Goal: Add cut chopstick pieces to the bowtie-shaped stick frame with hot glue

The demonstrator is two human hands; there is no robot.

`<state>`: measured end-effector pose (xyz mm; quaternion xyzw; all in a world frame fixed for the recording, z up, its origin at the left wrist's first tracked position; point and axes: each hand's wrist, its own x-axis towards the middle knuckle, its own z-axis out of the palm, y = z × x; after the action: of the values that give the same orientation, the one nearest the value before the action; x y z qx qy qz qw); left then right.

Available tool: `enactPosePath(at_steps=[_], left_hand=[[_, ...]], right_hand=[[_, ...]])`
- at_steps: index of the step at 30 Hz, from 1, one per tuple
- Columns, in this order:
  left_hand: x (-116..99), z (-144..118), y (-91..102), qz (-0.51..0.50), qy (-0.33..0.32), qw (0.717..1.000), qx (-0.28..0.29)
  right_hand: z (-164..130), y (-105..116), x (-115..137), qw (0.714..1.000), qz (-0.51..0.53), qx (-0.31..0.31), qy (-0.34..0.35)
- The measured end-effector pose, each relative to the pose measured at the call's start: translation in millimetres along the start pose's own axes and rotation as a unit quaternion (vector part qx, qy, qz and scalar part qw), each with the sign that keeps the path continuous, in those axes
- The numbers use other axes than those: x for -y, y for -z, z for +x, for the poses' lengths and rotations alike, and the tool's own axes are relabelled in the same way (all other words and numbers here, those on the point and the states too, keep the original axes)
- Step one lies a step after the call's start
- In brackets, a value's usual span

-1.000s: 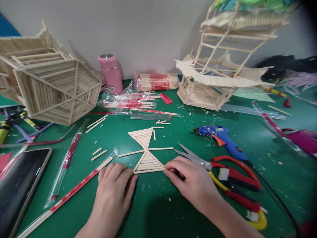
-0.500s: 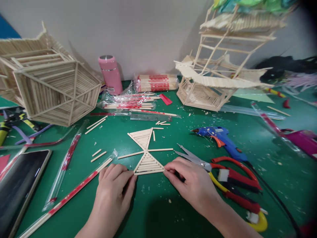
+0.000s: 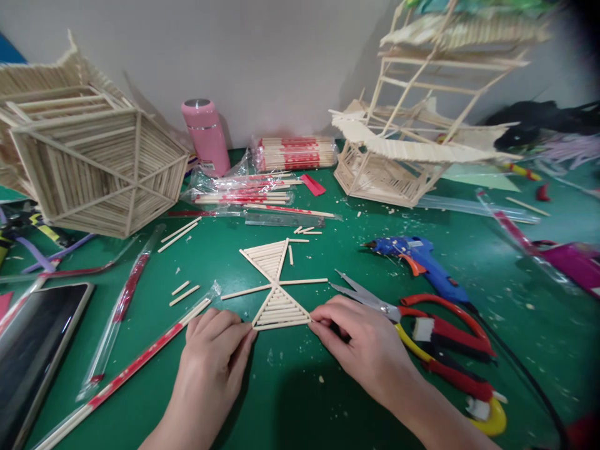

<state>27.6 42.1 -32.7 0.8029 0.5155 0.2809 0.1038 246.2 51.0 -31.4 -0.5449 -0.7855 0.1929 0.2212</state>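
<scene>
A flat frame of thin wooden sticks (image 3: 264, 258) lies on the green table, with two slatted triangles meeting at the centre and two bare spokes to the sides. Along the near edge of the lower triangle runs a wooden stick (image 3: 281, 325). My left hand (image 3: 213, 362) pinches its left end, thumb against fingers. At the opposite end, my right hand (image 3: 359, 337) pinches with thumb and index finger. The fingertips partly hide both corners. Scissors (image 3: 360, 290) lie open just beyond my right hand, and a wrapped stick bundle (image 3: 145, 356) passes beside my left.
A blue glue gun (image 3: 417, 253) and red-and-yellow-handled pliers (image 3: 450, 350) lie to the right. Large stick models stand left (image 3: 107, 162) and back right (image 3: 389, 150). A pink flask (image 3: 206, 137), packaged sticks (image 3: 295, 153), cut pieces (image 3: 184, 295) and a phone (image 3: 40, 350) surround the frame.
Both hands stay at the same corners with almost no movement. The camera view has shifted slightly, and the left-side things appear a little further left.
</scene>
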Motion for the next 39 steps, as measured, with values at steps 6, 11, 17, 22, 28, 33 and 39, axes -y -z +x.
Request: enactPosePath(at_steps=[6,11,17,22,28,33,39], left_hand=[[0.0,-1.5,-0.3,-0.011,0.0,1.0,0.002],[0.7,-0.1,0.4,-0.017,-0.004,1.0,0.0],[0.6,0.1,1.1,-0.009,-0.005,1.0,-0.001],[3.7,-2.7,0.2,0.007,-0.021,1.0,0.004],[7.0,-3.9,-0.7,0.013,-0.04,0.999,-0.029],[4.3,-3.1,0.6,0.008,-0.04,0.998,-0.052],[3.5,-3.7,5.0,0.012,-0.024,0.997,-0.07]], right_hand=[[-0.5,-0.3,-0.5,1.0,0.011,0.009,-0.003],[0.1,-1.0,-0.7,1.0,0.012,0.004,-0.001],[-1.0,-0.7,-0.6,1.0,0.017,-0.002,0.004],[-0.7,-1.9,-1.6,1.0,0.013,-0.008,0.004],[-4.8,5.0,4.9,0.998,0.013,-0.061,0.013],[-28.0,32.0,-12.7,0.986,-0.032,-0.162,-0.023],[-68.0,59.8,-59.1,0.962,-0.16,-0.184,-0.124]])
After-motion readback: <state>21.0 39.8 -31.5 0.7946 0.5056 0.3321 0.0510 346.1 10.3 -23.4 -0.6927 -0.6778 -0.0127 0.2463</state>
